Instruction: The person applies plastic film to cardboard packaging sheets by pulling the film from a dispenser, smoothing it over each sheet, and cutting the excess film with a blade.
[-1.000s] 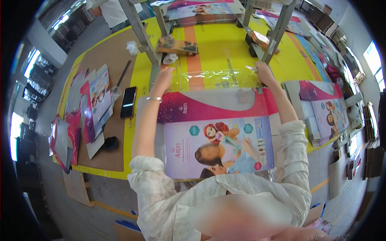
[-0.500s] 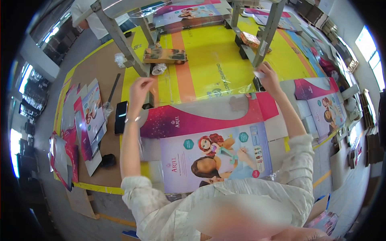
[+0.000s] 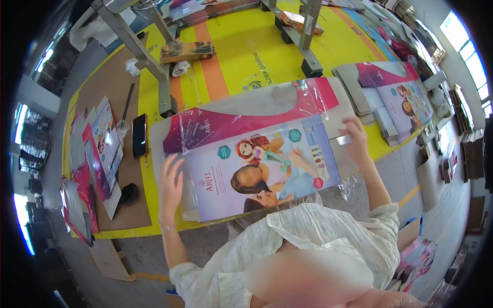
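A stack of printed pink and lilac sheets (image 3: pixel 262 169) with a doll picture lies in front of me, clear film (image 3: pixel 308 102) over its upper part. My left hand (image 3: pixel 171 185) is at the stack's left edge, fingers spread, nothing seen in it. At the right edge is my right hand (image 3: pixel 355 137), its fingers bent around a small shiny whitish piece, a blade or tape that I cannot make out. A phone (image 3: pixel 139 135) lies left of the stack.
Metal frame legs (image 3: pixel 134 43) stand behind the stack. Loose printed pieces (image 3: pixel 102 149) and a black object (image 3: pixel 128 193) lie left; another printed stack (image 3: pixel 398 97) lies right. A wooden-patterned box (image 3: pixel 186 52) sits behind. A person (image 3: pixel 100 31) stands at the far left.
Both hands have come down toward me, from beyond the stack to its sides. My left hand has spread its fingers. The clear film now lies over the stack. The whole view has shifted.
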A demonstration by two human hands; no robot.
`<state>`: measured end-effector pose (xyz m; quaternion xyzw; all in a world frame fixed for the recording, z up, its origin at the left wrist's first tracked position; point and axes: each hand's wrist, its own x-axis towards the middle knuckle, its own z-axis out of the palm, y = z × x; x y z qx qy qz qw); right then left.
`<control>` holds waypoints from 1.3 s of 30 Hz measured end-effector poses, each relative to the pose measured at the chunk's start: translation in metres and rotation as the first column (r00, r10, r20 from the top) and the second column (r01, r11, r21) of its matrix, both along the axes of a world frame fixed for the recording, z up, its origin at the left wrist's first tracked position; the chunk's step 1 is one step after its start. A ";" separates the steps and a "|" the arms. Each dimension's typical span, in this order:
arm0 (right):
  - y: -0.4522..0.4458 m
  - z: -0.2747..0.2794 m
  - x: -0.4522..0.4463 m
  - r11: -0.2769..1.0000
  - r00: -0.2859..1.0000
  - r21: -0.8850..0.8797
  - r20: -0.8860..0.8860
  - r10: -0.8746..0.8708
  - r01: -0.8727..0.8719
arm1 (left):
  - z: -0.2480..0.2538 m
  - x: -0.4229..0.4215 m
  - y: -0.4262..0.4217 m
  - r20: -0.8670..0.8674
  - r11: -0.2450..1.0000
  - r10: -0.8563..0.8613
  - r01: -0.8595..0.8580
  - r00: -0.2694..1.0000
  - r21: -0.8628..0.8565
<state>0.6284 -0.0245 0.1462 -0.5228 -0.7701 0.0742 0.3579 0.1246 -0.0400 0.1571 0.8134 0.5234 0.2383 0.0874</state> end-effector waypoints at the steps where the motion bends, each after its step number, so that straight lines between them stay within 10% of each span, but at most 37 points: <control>1: -0.019 0.005 0.007 0.975 0.969 -0.056 -0.110 -0.219 0.214 | 0.000 0.003 -0.026 0.100 0.980 0.191 -0.196 0.976 0.039; 6: -0.106 -0.027 0.019 0.773 0.582 -0.342 -0.514 -0.630 0.535 | -0.045 0.030 -0.129 0.712 0.609 0.661 -0.725 0.238 -0.323; 11: -0.137 -0.051 -0.007 0.791 0.379 -0.546 -0.695 -0.611 0.276 | -0.052 0.068 -0.161 0.777 0.736 0.626 -0.275 -0.071 -0.618; 17: -0.142 -0.054 -0.024 0.827 0.416 -0.542 -0.725 -0.549 0.145 | -0.041 0.069 -0.160 0.547 0.574 0.819 -0.260 0.172 -0.777; 23: -0.143 -0.063 -0.012 0.804 0.367 -0.594 -0.742 -0.561 0.029 | -0.038 0.058 -0.156 0.621 0.675 0.729 -0.155 0.288 -0.721; 27: -0.145 -0.039 0.005 0.794 0.365 -0.554 -0.813 -0.453 -0.249 | -0.049 0.033 -0.157 0.706 0.647 0.687 0.298 0.171 -0.702; 33: -0.129 -0.011 0.012 0.657 0.356 -0.637 -0.771 -0.528 -0.403 | -0.038 0.056 -0.148 0.686 0.623 0.681 0.288 0.258 -0.727; 37: -0.123 -0.022 0.014 0.701 0.073 -0.580 -0.789 -0.610 -0.415 | -0.055 0.044 -0.153 0.620 0.582 0.774 0.526 -0.126 -0.620; 39: -0.124 -0.020 0.015 0.687 0.114 -0.598 -0.782 -0.612 -0.412 | -0.052 0.037 -0.155 0.644 0.575 0.760 0.555 -0.089 -0.601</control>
